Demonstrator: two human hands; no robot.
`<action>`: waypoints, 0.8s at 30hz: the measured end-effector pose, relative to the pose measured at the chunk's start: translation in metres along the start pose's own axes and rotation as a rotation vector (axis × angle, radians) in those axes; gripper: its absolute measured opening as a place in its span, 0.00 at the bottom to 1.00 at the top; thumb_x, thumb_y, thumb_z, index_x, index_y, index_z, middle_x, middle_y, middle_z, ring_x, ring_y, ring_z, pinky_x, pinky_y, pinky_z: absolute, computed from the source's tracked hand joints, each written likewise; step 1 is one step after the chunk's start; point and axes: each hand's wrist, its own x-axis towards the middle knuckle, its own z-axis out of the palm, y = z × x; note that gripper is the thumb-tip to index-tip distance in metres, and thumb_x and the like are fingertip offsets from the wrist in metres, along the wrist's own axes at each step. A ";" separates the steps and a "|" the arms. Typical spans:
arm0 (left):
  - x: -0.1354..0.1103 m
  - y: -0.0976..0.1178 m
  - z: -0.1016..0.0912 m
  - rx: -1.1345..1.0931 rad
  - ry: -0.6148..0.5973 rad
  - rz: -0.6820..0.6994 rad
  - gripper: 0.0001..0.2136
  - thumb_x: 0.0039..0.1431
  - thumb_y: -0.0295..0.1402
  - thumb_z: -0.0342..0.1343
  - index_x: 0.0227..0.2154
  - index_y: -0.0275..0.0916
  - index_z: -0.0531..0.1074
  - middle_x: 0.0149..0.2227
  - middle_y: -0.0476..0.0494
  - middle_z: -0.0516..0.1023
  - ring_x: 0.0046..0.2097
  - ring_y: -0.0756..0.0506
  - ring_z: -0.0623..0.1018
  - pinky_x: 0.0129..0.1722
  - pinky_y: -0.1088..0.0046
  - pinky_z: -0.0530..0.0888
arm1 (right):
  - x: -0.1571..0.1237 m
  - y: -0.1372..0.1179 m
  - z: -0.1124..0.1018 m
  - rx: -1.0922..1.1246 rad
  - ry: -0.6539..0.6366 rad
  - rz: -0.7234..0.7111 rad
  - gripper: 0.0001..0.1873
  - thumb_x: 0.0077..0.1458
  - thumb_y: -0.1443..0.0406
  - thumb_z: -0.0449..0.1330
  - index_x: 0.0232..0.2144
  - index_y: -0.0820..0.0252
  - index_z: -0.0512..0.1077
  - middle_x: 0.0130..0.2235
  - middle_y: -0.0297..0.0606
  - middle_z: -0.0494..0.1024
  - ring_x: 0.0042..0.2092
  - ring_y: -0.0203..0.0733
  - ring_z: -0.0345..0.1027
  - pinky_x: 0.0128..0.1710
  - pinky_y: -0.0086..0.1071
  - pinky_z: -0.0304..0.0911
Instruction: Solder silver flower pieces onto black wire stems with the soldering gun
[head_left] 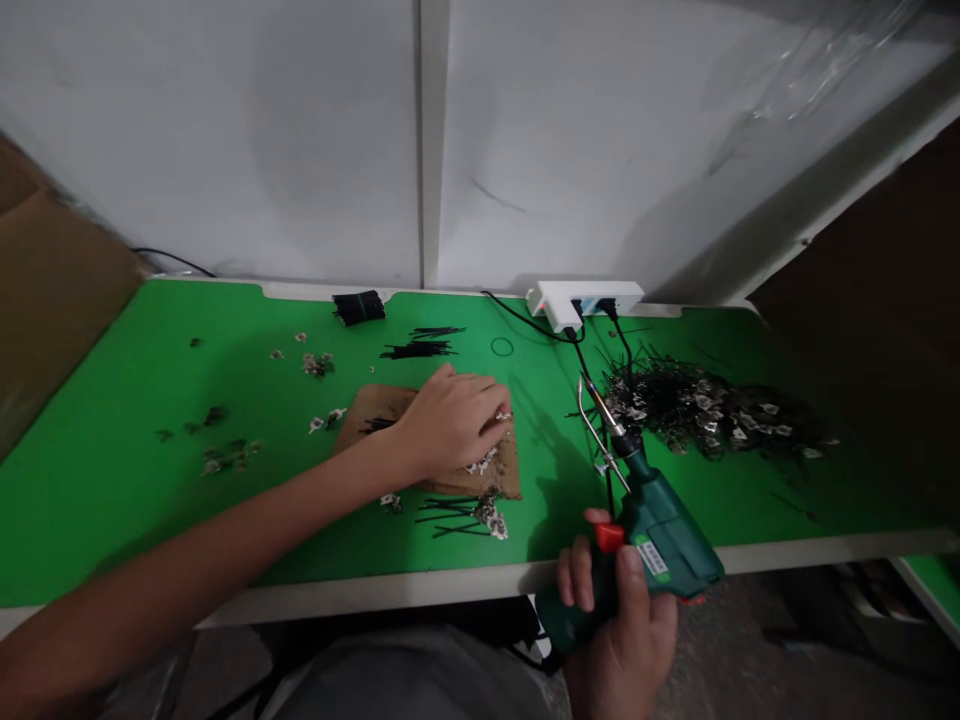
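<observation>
My right hand (630,620) is wrapped round the handle of a green soldering gun (667,530) with a red trigger (609,538). Its metal tip and a thin curved tube point up and away, over the green tabletop. My left hand (454,420) reaches across a brown board (364,400), fingers curled and pinched together at its right side; what lies between the fingertips is too small to make out. Small silvery metal pieces (484,462) show on the board under that hand. Black wires with metal pieces at their ends (491,518) lie just in front of the board.
A tangled heap of black wires with metal pieces (705,405) covers the right side. A white power strip (585,303) with plugged cords stands at the back. A banded black bundle (360,307), loose black wires (418,349) and scattered metal pieces (316,364) lie left of it. Cardboard (60,290) borders the left.
</observation>
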 end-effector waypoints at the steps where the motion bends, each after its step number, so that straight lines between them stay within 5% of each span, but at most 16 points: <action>1: 0.000 0.001 0.000 -0.004 0.007 0.021 0.06 0.66 0.36 0.57 0.38 0.38 0.73 0.37 0.47 0.79 0.39 0.44 0.76 0.40 0.65 0.60 | 0.000 0.000 0.000 -0.004 0.003 -0.004 0.07 0.63 0.61 0.61 0.38 0.58 0.76 0.18 0.26 0.64 0.19 0.31 0.54 0.19 0.25 0.53; 11: -0.017 0.000 -0.011 0.016 -0.002 0.141 0.05 0.64 0.35 0.58 0.35 0.40 0.74 0.36 0.48 0.81 0.39 0.43 0.76 0.39 0.63 0.57 | -0.001 0.001 0.000 -0.009 0.005 -0.001 0.07 0.63 0.61 0.61 0.39 0.58 0.76 0.18 0.26 0.64 0.19 0.31 0.54 0.19 0.25 0.54; 24: -0.013 0.016 0.010 0.089 0.004 0.113 0.09 0.69 0.32 0.51 0.35 0.38 0.74 0.42 0.43 0.81 0.42 0.42 0.75 0.41 0.62 0.58 | -0.002 -0.001 0.001 -0.032 0.010 -0.014 0.08 0.63 0.61 0.61 0.39 0.59 0.75 0.19 0.26 0.64 0.19 0.31 0.55 0.20 0.25 0.54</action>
